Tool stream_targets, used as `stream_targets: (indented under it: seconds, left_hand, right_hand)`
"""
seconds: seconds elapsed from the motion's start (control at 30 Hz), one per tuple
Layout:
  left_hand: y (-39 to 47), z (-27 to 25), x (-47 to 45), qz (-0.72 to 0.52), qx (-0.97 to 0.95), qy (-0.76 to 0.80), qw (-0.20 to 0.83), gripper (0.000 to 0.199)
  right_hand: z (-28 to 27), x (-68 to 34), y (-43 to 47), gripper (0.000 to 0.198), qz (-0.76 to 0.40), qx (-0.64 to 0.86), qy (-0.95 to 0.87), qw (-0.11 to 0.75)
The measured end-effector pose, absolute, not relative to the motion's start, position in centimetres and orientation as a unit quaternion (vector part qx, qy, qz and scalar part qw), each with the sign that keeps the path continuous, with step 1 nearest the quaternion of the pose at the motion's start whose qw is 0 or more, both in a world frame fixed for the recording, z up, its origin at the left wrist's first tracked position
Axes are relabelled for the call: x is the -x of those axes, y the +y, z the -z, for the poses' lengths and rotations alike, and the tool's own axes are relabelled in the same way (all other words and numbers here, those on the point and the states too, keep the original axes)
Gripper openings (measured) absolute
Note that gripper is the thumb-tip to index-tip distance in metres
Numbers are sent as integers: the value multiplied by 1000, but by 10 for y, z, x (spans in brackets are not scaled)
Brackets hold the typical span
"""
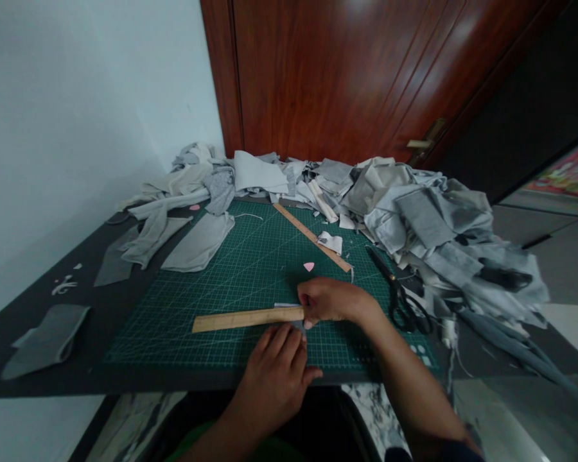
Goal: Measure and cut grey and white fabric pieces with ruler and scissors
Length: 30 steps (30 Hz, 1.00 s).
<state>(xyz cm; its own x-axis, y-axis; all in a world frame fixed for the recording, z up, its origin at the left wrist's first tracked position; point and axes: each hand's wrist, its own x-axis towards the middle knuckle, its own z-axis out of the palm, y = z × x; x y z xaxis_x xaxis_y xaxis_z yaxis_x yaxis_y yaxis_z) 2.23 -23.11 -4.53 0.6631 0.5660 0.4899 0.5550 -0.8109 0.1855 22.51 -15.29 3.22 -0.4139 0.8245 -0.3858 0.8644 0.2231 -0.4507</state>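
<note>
A wooden ruler [243, 319] lies almost level across the green cutting mat [187, 289]. My right hand [332, 300] is closed at the ruler's right end, thumb and fingers pinching there. A small grey fabric piece [298, 325] shows under the ruler, and a pale strip [286, 305] sticks out along its far edge. My left hand [279, 366] rests on the near side of the ruler, fingers stretched out and lying flat by the grey piece, most of which is hidden. Just beyond my right hand is a pink tailor's chalk [309, 266].
A second wooden ruler [313, 237] lies slanted farther back. Black scissors [399, 295] rest on the right of the mat. Heaped grey and white fabric scraps [428, 212] line the back and right. Folded cloth [48, 340] lies at the left edge.
</note>
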Motion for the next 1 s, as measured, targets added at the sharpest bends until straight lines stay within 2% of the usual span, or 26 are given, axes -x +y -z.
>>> stream_targets:
  seconds: [0.1,0.37,0.47,0.53,0.63,0.73,0.87,1.0]
  left_hand:
    - [-231,44,-23,-256,-915,312,30,39]
    - [-219,24,-15,-216,-925,295,100,22]
    - [-215,21,-11,-203,-927,294,115,17]
    - [-214,22,-8,-198,-929,294,107,17]
    - [-214,26,-5,-192,-930,301,90,22]
    - [-214,27,-5,-167,-934,303,84,32]
    - [-212,26,-6,-150,-940,294,90,48]
    - [-208,28,-6,-164,-941,280,91,64]
  right_hand:
    - [-30,-231,-150,26,315,-559,767,-2]
    - [-17,-251,-132,16,226,-626,729,-160]
    - [-22,-248,-129,6,200,-605,748,-186]
    - [-26,-241,-132,9,214,-551,779,-209]
    - [-23,-230,-136,21,280,-443,812,-259]
    - [-11,-227,-132,25,298,-433,802,-285]
    - [1,-239,-120,23,200,-530,749,-344]
    - [4,-260,-136,33,42,-639,640,-425]
